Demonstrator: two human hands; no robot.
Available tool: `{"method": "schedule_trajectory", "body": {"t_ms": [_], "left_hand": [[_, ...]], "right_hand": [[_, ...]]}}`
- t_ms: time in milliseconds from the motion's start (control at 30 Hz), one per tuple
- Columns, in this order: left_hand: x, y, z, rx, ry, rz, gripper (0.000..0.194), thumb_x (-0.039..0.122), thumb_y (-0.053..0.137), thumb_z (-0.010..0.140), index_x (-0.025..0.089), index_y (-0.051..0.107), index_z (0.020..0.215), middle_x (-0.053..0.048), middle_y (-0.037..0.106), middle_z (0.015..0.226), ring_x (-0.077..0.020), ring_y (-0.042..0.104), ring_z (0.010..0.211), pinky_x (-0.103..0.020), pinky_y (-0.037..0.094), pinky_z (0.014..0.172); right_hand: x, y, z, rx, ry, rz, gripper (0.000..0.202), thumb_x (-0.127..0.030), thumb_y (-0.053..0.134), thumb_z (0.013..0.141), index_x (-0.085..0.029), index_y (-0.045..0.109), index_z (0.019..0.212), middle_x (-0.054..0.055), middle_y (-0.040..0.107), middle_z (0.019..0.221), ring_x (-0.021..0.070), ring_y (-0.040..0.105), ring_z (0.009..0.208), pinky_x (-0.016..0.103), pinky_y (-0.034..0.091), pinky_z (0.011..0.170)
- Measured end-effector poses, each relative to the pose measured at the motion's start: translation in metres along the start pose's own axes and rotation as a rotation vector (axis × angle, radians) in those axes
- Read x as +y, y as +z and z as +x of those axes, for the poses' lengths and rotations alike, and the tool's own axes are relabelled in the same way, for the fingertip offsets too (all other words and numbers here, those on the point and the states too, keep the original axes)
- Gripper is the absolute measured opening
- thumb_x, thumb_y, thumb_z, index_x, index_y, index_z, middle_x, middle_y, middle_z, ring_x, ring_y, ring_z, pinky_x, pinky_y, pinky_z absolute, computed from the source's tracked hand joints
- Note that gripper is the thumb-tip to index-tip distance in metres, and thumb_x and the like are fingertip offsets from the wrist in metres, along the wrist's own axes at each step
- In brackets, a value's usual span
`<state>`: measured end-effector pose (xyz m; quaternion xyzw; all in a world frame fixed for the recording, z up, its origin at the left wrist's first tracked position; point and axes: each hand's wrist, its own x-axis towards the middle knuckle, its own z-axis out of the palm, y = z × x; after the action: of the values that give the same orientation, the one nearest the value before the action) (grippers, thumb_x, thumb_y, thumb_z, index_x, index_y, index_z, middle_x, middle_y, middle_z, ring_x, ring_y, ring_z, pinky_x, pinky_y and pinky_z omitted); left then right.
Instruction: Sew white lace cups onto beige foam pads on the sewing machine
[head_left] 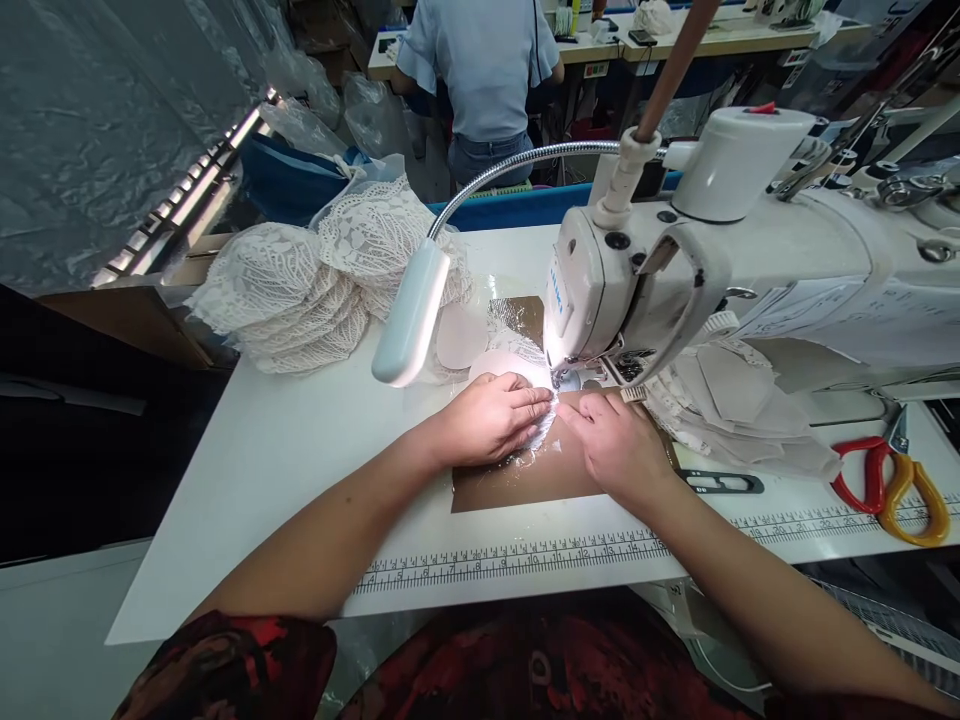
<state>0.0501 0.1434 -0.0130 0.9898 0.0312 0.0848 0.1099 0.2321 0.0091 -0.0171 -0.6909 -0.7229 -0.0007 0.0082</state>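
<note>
White lace piece [538,432] lies beneath the needle area of a white sewing machine [592,290], on a brown sheet [517,488] fixed to the tabletop. My left hand [491,418] presses on the lace from the left, its fingers close together and gripping it near the presser foot. Right of the needle, my right hand [619,440] rests on the brown sheet, index finger stretched toward the lace edge and the other fingers loosely bent. A pale round pad [491,362] lies behind my left hand, partly covered by it. The exact needle contact is hidden by glare.
Stacked lace pieces [277,295] stand at the back left. A lamp [412,315] on a bent neck hangs over the table. Pale fabric pieces [731,400], a black thread snipper [720,482] and red-and-yellow-handled scissors [892,485] lie right. A ruler strip [510,563] lines the front edge. A person [480,70] sits ahead.
</note>
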Motion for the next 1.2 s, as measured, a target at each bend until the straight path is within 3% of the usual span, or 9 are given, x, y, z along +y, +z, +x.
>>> {"method": "schedule_trajectory", "body": {"t_ms": [200,500,800,1200], "left_hand": [[0.000,0.001,0.002,0.012,-0.012,0.010,0.041,0.031,0.040,0.099,0.013,0.059,0.131,-0.011,0.060,0.135,-0.0260,0.057,0.110,-0.039,0.047,0.089],[-0.003,0.005,0.004,0.027,-0.056,0.040,0.045,0.032,0.040,0.099,0.010,0.056,0.134,-0.014,0.056,0.138,-0.0277,0.054,0.109,-0.041,0.048,0.089],[-0.005,0.003,-0.002,0.039,-0.020,-0.047,0.036,0.029,0.041,0.097,0.016,0.064,0.122,-0.012,0.060,0.133,-0.0267,0.055,0.110,-0.041,0.045,0.091],[-0.006,0.002,-0.003,0.068,0.103,-0.107,0.028,0.024,0.051,0.090,0.020,0.068,0.112,-0.010,0.065,0.106,-0.0211,0.056,0.087,-0.036,0.043,0.076]], "right_hand": [[0.001,-0.001,0.001,-0.019,0.009,0.012,0.048,-0.005,0.044,0.083,-0.024,0.064,0.123,0.007,0.062,0.094,0.0198,0.047,0.079,0.033,0.025,0.065],[0.008,0.001,0.008,0.094,-0.017,0.011,0.044,-0.006,0.046,0.084,-0.023,0.065,0.119,0.007,0.061,0.088,0.0203,0.044,0.075,0.032,0.024,0.061],[0.021,0.005,-0.002,0.128,-0.291,0.195,0.040,-0.003,0.045,0.085,-0.022,0.067,0.112,0.004,0.059,0.087,0.0167,0.044,0.076,0.029,0.029,0.068],[0.024,0.004,-0.005,0.110,-0.423,0.233,0.043,-0.001,0.047,0.082,-0.024,0.063,0.115,0.004,0.059,0.090,0.0179,0.044,0.081,0.030,0.030,0.069]]}}
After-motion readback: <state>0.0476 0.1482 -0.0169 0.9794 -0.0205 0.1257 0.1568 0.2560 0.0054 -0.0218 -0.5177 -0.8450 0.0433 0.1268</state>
